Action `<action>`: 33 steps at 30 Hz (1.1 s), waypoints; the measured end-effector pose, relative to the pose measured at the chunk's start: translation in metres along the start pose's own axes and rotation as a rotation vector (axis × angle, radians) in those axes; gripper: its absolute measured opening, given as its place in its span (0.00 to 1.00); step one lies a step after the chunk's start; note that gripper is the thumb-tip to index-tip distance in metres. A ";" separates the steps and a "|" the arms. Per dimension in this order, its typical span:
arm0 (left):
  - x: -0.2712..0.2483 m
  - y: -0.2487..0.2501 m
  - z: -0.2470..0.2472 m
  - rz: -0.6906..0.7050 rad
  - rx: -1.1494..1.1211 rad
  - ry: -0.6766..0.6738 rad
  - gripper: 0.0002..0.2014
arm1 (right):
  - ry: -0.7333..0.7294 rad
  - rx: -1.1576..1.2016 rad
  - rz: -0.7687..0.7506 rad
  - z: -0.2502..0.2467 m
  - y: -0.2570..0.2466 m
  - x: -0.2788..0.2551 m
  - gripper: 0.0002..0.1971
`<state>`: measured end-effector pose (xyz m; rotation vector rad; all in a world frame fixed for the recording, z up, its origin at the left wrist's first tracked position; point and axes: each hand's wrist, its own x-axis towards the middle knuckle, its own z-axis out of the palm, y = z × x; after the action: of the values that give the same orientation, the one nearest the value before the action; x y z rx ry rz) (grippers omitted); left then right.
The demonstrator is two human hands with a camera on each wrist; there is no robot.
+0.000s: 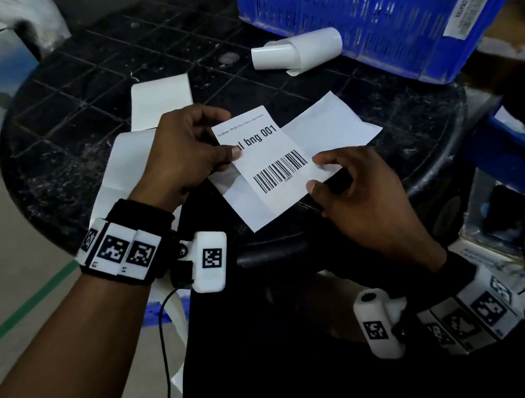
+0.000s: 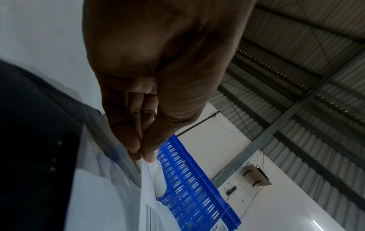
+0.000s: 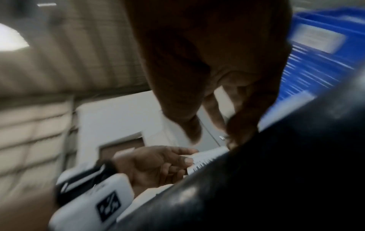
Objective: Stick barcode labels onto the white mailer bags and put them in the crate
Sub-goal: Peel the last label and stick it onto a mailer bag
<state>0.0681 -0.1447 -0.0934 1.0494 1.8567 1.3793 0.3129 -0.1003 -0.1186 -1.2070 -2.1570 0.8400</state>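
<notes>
Both hands work over the near edge of the round black table (image 1: 64, 103), the blue slotted crate (image 1: 395, 3) standing at its far right corner. Left hand (image 1: 183, 149) pinches the upper left edge of the barcode label (image 1: 268, 159) between thumb and fingers; the print reads "bng 001" above a barcode. Right hand (image 1: 357, 190) pinches the lower right corner of the white backing sheet (image 1: 326, 132) that lies under and beside the label, thumb and forefinger curled onto it. Label and backing sit just in front of the crate, tilted, partly overhanging the table edge. A curled roll of white liner (image 1: 298, 50) lies touching or just beside the crate's front wall. Two flat white sheets (image 1: 161, 101) lie left of the crate, beyond the left hand; whether these are mailer bags I cannot tell
</notes>
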 end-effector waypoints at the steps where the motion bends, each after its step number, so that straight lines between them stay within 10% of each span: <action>1: 0.000 0.000 0.000 -0.002 0.002 0.000 0.25 | -0.020 -0.132 -0.046 -0.002 -0.005 -0.003 0.25; 9: 0.000 0.002 0.003 -0.021 0.029 -0.031 0.24 | -0.447 -0.664 -0.105 -0.002 -0.021 -0.018 0.56; 25: -0.003 0.007 -0.007 0.108 0.687 0.048 0.32 | -0.535 -0.725 -0.129 -0.008 -0.017 -0.013 0.58; 28: -0.030 0.014 0.009 0.317 0.744 -0.142 0.33 | -0.499 -0.675 -0.180 -0.015 -0.020 -0.007 0.60; 33: -0.071 0.017 0.022 0.214 1.141 -0.730 0.42 | -0.580 -0.527 -0.394 -0.016 -0.025 0.018 0.64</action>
<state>0.1271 -0.1921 -0.0830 1.9662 1.8804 -0.1953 0.3017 -0.0907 -0.0873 -0.7478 -3.0967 0.4932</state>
